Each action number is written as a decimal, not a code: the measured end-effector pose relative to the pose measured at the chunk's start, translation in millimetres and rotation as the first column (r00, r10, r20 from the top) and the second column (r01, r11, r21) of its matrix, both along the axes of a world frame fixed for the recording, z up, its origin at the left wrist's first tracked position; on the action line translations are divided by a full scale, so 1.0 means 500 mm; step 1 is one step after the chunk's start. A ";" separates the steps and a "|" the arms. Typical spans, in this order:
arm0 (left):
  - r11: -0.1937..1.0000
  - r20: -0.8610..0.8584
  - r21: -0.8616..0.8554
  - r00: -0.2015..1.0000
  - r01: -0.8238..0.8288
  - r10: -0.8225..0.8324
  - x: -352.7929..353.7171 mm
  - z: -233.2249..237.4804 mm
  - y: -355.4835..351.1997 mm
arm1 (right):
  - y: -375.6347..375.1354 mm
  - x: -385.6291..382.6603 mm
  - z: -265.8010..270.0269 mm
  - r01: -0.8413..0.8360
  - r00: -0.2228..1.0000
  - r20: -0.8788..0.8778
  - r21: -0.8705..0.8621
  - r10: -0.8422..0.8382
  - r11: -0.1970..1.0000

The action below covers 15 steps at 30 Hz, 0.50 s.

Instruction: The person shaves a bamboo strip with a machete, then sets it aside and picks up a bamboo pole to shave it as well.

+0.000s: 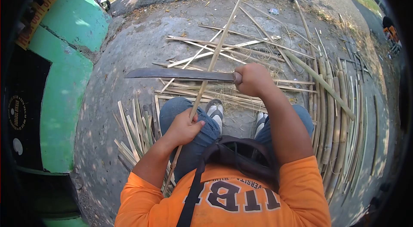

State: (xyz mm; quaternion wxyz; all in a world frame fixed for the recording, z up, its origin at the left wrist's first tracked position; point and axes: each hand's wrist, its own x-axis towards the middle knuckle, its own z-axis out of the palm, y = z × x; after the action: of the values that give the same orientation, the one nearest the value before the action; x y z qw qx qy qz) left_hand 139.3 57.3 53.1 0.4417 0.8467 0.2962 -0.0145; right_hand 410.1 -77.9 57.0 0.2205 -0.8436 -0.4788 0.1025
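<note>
My right hand point(254, 80) is closed round the handle of a machete point(180, 74), whose long dark blade points left. The blade lies across a long bamboo strip point(218, 46), and from this angle it appears to touch it. Lower down the strip, my left hand point(186, 127) is wrapped round it, near my left knee. The strip slants from beside my left hip up and away to the right. Several split bamboo strips point(206, 91) lie in a loose heap on the ground just beyond my feet.
A stack of bamboo poles point(329, 115) lies to my right, with one green pole point(318, 78) slanting over it. More split bamboo pieces point(131, 130) lie at my left. A green wall point(66, 89) stands at far left. A black bag point(241, 154) rests on my lap.
</note>
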 end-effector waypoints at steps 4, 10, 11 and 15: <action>1.000 -0.008 0.012 1.000 -0.023 0.023 -0.002 -0.003 -0.005 | 0.002 0.035 -0.023 0.125 0.992 -0.016 0.140 -0.124 0.982; 0.999 0.012 0.021 0.999 -0.041 0.041 0.005 0.004 -0.015 | 0.000 -0.023 0.010 -0.043 0.999 0.013 0.088 0.042 0.995; 0.999 0.009 0.036 0.999 -0.038 0.038 0.006 0.005 -0.018 | -0.001 -0.032 0.012 -0.101 0.995 0.026 0.054 0.100 0.993; 0.996 -0.025 0.091 0.999 -0.026 0.029 0.009 0.013 -0.028 | -0.007 -0.031 0.017 -0.180 0.982 0.051 -0.023 0.180 0.983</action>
State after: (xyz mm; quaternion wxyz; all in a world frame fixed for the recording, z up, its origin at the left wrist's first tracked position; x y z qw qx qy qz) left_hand 143.7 43.4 59.6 0.3991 0.8614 0.3141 -0.0064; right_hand 394.4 -81.2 65.6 0.1898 -0.8012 -0.5579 0.1039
